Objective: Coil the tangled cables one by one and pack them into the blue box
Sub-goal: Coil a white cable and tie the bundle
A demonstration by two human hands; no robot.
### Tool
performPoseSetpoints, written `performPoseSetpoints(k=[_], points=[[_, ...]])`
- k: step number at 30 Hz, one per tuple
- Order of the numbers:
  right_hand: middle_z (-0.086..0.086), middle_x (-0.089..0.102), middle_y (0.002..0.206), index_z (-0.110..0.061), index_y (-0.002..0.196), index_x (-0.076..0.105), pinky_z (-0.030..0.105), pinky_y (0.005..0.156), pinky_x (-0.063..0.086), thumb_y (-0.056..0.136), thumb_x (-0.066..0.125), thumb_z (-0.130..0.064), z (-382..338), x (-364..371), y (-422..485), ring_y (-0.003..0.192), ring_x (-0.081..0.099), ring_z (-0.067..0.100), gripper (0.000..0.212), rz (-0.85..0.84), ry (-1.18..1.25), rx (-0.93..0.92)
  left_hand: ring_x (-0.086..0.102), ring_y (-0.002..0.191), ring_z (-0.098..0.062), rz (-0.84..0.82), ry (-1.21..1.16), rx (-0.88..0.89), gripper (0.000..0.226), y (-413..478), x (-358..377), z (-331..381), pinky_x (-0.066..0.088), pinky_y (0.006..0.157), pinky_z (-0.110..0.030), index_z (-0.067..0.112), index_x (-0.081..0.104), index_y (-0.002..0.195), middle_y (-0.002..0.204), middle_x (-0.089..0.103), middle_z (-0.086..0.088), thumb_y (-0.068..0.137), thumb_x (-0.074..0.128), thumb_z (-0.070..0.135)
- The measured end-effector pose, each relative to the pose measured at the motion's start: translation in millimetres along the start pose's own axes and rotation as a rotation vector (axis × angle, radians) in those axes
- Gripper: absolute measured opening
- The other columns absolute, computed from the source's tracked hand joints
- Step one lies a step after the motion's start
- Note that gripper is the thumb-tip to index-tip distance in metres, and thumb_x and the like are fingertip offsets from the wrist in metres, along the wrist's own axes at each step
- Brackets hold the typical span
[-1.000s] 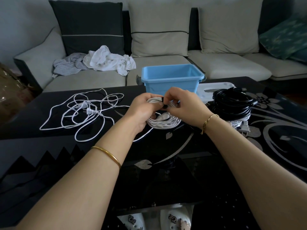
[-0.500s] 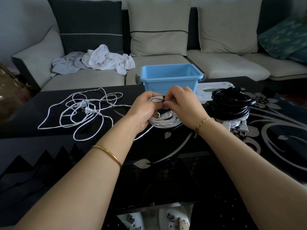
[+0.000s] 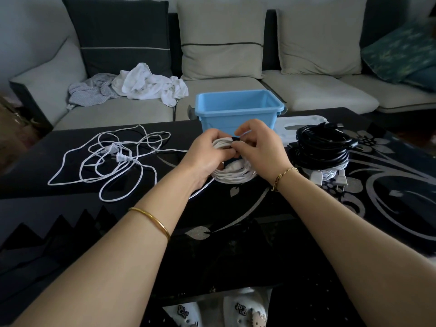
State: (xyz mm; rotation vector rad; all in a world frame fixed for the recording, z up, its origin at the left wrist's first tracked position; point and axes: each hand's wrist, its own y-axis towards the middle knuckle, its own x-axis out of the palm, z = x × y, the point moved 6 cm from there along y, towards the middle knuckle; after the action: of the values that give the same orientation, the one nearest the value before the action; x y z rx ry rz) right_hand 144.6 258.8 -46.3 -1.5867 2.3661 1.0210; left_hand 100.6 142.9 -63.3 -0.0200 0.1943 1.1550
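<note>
Left hand (image 3: 207, 154): curled around the left side of the white coil (image 3: 232, 172), fingers pressed against its upper loops.
Right hand (image 3: 258, 147): closed over the right side of the same coil, fingertips pinching a small black tie (image 3: 235, 138) at the top of the bundle.
White coil: bunched into tight loops, held between both hands just above the bench (image 3: 259, 232), in front of the blue box; a strand trails from its lower left onto the bench.
Blue box (image 3: 238, 109): at the far edge of the bench, behind the hands, open top; what shows of the inside looks bare.
Loose white cable (image 3: 106, 161): sprawled in tangled loops on the left of the bench, its 2-pin plug (image 3: 121, 158) lying in the middle of the tangle.
Black coil (image 3: 323, 147): wound bundle to the right of the hands, resting on top of another white cable (image 3: 328, 174) whose plug sticks out beside it.
White lid (image 3: 299, 121): flat on the bench beside the box, partly under the black coil.
Sofa (image 3: 236, 90): behind the bench, with crumpled cloths (image 3: 132, 86) on the left seat.
Wrists: 1 gold bangle (image 3: 153, 220) on the left forearm, 1 gold chain bracelet (image 3: 283, 175) on the right.
</note>
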Motion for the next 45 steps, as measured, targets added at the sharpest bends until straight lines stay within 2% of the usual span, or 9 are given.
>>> performPoseSetpoints(k=[4, 10, 14, 20, 24, 27, 32, 37, 45], points=[[-0.004, 0.064, 0.071, -0.014, 0.080, 0.054, 0.007, 0.060, 0.043, 0.081, 0.067, -0.007, 1, 0, -1, 0.060, 0.058, 0.000, 0.015, -0.003, 0.025, 0.004, 0.053, 0.059, -0.011, -0.010, 0.006, 0.028, 0.023, 0, -1, -2, 0.036, 0.045, -0.015, 0.016, 0.056, 0.082, 0.067, 0.064, 0.000, 0.084, 0.063, -0.007], [0.003, 0.068, 0.072, -0.012, 0.080, 0.061, 0.029, 0.073, 0.051, 0.081, 0.065, -0.005, 9, 3, -4, 0.074, 0.065, 0.016, 0.008, -0.067, -0.031, 0.033, 0.058, 0.047, -0.002, -0.019, 0.018, -0.018, 0.020, -2, 2, -10, 0.037, 0.041, -0.013, 0.013, 0.056, 0.081, 0.060, 0.065, 0.000, 0.087, 0.059, -0.007], [-0.003, 0.063, 0.068, -0.014, 0.082, 0.058, 0.011, 0.063, 0.041, 0.082, 0.062, -0.005, 10, 1, -6, 0.069, 0.059, 0.011, 0.010, -0.073, -0.103, 0.045, 0.060, 0.052, -0.008, 0.010, 0.006, -0.067, 0.020, 0, 8, -16, 0.038, 0.045, -0.019, 0.014, 0.056, 0.079, 0.057, 0.065, 0.000, 0.087, 0.060, -0.004], [-0.002, 0.065, 0.072, -0.020, 0.072, 0.059, 0.019, 0.067, 0.046, 0.079, 0.069, -0.011, 40, -12, -18, 0.071, 0.061, 0.013, 0.016, -0.114, -0.149, 0.201, 0.058, 0.057, -0.013, -0.087, 0.016, -0.192, 0.016, 0, 34, -39, 0.038, 0.049, -0.021, 0.012, 0.059, 0.084, 0.064, 0.066, -0.004, 0.086, 0.060, -0.004], [-0.009, 0.058, 0.069, -0.020, 0.072, 0.060, 0.010, 0.057, 0.038, 0.078, 0.069, -0.013, 63, -21, -27, 0.066, 0.053, 0.005, 0.013, -0.204, -0.261, 0.305, 0.057, 0.047, -0.007, -0.222, -0.037, -0.384, 0.010, -2, 55, -58, 0.045, 0.045, -0.017, 0.001, 0.061, 0.096, 0.068, 0.064, -0.008, 0.089, 0.058, -0.006], [-0.003, 0.061, 0.079, -0.012, 0.078, 0.066, 0.022, 0.068, 0.043, 0.080, 0.066, -0.012, 70, -32, -28, 0.077, 0.055, 0.012, 0.002, -0.194, -0.347, 0.358, 0.059, 0.065, -0.011, -0.239, 0.015, -0.459, 0.024, 2, 53, -67, 0.049, 0.057, -0.024, 0.006, 0.058, 0.109, 0.076, 0.062, -0.006, 0.086, 0.065, 0.001], [0.001, 0.062, 0.084, -0.014, 0.078, 0.064, 0.025, 0.069, 0.041, 0.081, 0.062, -0.014, 61, -22, -7, 0.088, 0.060, 0.023, 0.004, -0.158, -0.494, 0.331, 0.059, 0.084, -0.017, -0.102, 0.031, -0.434, 0.025, 17, 26, -69, 0.052, 0.069, -0.030, 0.013, 0.062, 0.092, 0.090, 0.064, -0.006, 0.082, 0.054, -0.009], [0.011, 0.063, 0.101, -0.011, 0.099, 0.057, 0.031, 0.067, 0.039, 0.083, 0.051, -0.007, 47, 1, 24, 0.094, 0.058, 0.033, 0.017, -0.132, -0.682, 0.310, 0.058, 0.106, -0.024, 0.182, 0.543, -0.232, 0.028, 24, -25, -68, 0.044, 0.091, -0.030, 0.011, 0.063, 0.107, 0.114, 0.063, -0.008, 0.085, 0.052, -0.002], [0.014, 0.063, 0.103, -0.017, 0.087, 0.043, 0.034, 0.076, 0.031, 0.083, 0.049, -0.010, 74, 4, 34, 0.109, 0.050, 0.032, 0.011, 0.013, -0.739, 0.441, 0.059, 0.098, -0.021, -0.031, 0.940, -0.290, 0.016, 15, -44, -90, 0.049, 0.086, -0.034, 0.017, 0.055, 0.084, 0.101, 0.062, -0.004, 0.082, 0.071, 0.018]])
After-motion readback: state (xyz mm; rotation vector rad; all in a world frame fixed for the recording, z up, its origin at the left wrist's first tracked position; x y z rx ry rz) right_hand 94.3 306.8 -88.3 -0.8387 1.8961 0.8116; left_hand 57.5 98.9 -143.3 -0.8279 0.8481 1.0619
